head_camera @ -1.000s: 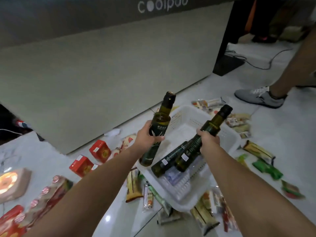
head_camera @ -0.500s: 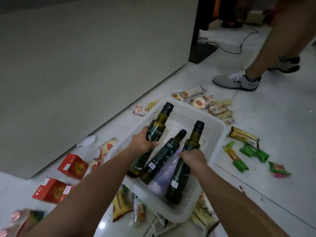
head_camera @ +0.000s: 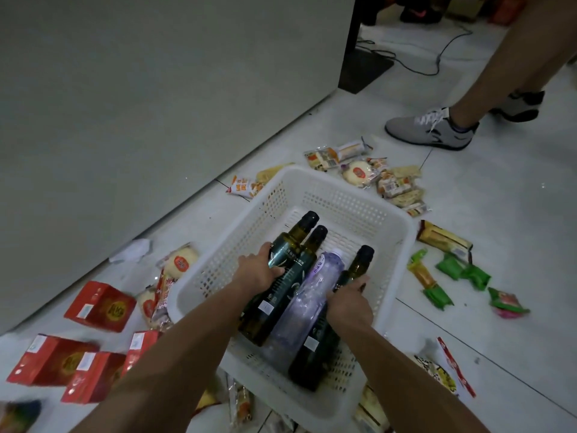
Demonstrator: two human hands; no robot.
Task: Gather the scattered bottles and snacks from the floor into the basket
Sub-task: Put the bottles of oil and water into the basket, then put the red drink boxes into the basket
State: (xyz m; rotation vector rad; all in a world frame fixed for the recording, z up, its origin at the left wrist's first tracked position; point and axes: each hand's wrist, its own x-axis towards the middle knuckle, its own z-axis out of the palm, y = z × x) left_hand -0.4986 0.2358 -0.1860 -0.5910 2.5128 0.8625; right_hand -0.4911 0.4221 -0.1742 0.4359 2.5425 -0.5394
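Two bottles [head_camera: 290,254] gripped by left hand [head_camera: 259,271] and right hand [head_camera: 349,303] in basket [head_camera: 343,204], snacks [head_camera: 390,182] around

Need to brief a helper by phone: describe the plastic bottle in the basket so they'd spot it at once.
Look in the white basket on the floor. The plastic bottle lies between the dark bottles, beside the right hand. It alone is clear and purplish with a pale cap; the rest are dark green with black caps.

Bottles [head_camera: 307,295] in basket [head_camera: 352,198], boxes [head_camera: 100,306] left, snacks [head_camera: 449,270] right.
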